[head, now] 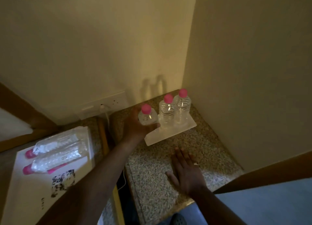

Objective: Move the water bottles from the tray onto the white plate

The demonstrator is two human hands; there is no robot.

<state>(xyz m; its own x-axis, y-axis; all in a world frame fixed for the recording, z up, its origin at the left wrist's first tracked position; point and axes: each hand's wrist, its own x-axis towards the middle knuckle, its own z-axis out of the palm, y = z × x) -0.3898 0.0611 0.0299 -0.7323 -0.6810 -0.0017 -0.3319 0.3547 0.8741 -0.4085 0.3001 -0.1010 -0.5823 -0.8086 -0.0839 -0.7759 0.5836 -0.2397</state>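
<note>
While the speckled stone desk (168, 165) takes up most of the corner, the white surface (50, 182) off to the left, which I take for the tray, carries two water bottles (55, 155) lying on their sides with pink caps toward the near edge, and the small white plate (170, 133) sits far back by the wall. Two bottles (175, 111) stand upright on the plate, touching one another. The left hand (136, 123) is curled around a third bottle (146, 116), gripping its lower body at the plate's left end; whether its base is down yet I cannot tell. The right hand (187, 170) lies flat and spread on the desk, holding nothing. From where I stand the main risk is crowding: the plate is narrow, and the held bottle is just beside its neighbour, so a nudge on the way down could knock the standing pair over like skittles, or push one off the far edge. The base could also catch the plate's raised rim and leave the bottle tilted. Two more bottles need room, and little bare plate is left near the front. A white cable (108, 113) hangs from the wall socket (104, 103) close to the left arm's path and could snag. Dark print on the tray (64, 180) is too blurred to read, and I can make out no brand on any bottle.
</note>
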